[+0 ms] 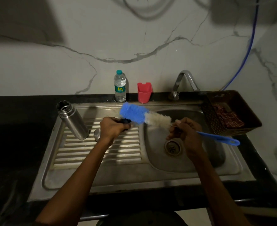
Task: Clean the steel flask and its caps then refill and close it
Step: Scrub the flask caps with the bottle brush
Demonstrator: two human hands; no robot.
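Scrubbing black cap [124, 121], brush [144, 117], steel sink [150, 173]

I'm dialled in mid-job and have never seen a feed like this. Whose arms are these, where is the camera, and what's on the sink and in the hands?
There is no machine: a person works bare-handed, and the single camera sits on their head, looking down at a steel sink. The left hand grips a small dark cap. The right hand holds a blue-handled bottle brush, its bristles at the cap. On the ribbed drainboard the open steel flask stands upright, with a steel cap beside it. Behind are a water bottle, a red cup and the tap; a dark basket sits to the right.
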